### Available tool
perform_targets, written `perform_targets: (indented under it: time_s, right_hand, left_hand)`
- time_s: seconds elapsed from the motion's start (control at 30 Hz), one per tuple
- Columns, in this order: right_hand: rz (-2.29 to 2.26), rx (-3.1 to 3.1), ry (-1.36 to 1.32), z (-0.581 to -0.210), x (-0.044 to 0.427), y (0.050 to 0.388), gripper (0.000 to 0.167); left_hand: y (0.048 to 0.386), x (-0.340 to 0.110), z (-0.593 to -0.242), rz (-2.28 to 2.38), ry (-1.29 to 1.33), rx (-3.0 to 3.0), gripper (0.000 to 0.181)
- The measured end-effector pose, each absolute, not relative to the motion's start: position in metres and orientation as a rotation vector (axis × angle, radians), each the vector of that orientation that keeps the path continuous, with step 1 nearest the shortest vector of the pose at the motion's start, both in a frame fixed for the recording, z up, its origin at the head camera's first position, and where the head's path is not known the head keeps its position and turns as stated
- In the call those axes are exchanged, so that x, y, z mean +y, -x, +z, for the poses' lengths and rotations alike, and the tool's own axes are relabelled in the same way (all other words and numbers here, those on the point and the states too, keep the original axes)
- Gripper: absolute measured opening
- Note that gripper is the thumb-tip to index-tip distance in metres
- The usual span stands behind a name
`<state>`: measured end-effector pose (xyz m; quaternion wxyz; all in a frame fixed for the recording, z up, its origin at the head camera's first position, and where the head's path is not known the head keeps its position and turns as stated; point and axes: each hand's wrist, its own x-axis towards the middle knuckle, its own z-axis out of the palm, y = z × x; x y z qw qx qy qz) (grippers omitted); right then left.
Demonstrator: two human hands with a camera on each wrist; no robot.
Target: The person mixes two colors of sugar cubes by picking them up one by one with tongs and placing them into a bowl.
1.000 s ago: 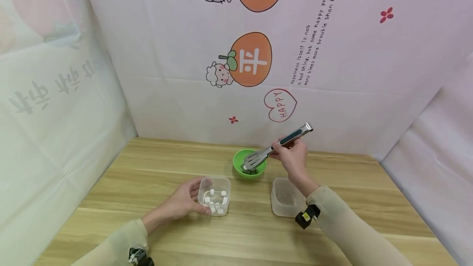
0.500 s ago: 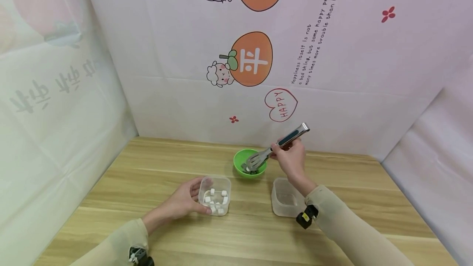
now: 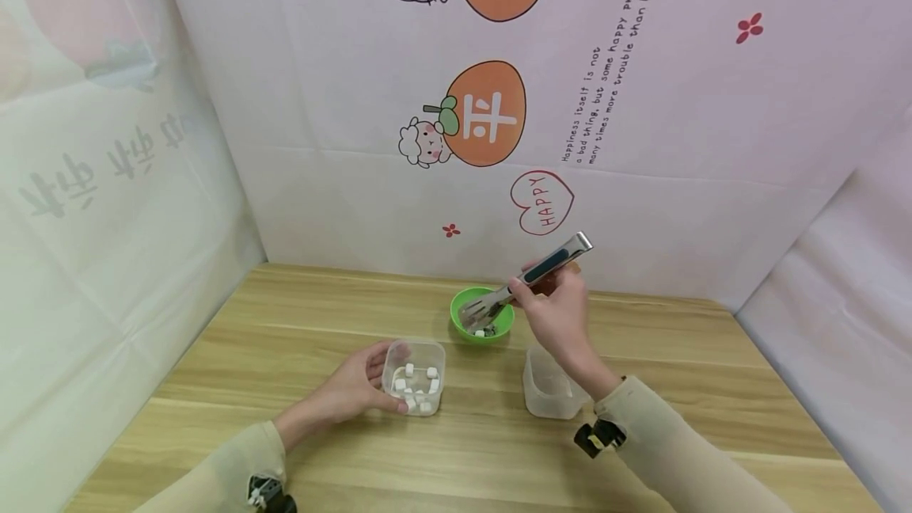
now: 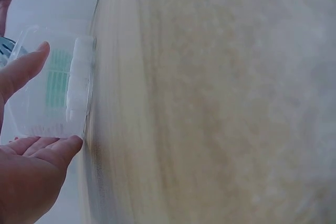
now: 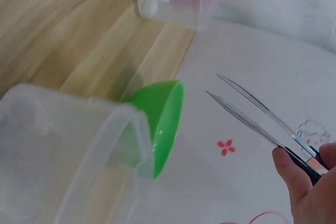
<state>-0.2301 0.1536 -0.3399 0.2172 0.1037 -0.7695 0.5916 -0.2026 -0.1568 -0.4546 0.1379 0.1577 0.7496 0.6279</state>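
Head view: closed right hand grips silver metal tongs above a round green bowl. Half-open left hand holds a square translucent plastic tub of white cubes on the wood-grain tabletop.

The tongs are metal (glossy), the bowl plastic.

Silver tongs slant, parted, over a green bowl near a clear tub of white cubes.

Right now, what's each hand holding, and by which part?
Right hand holds silver metal tongs by their dark handle grips; left hand holds a clear, square plastic container of white cubes by its outer walls.
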Motion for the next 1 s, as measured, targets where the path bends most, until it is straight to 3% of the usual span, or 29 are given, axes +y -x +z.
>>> perform_targets:
  time_s: [0.43, 1.0]
  right_hand:
    - [1.630, -2.202, -0.525, -0.345, 0.107, 0.193, 0.024]
    - [1.540, -2.359, -0.642, -0.377, 0.077, 0.198, 0.023]
  left_hand:
    - [0.203, -0.157, -0.454, 1.807, -0.477, 2.180, 0.107]
    - [0.204, -0.160, -0.454, 1.781, -0.499, 2.195, 0.107]
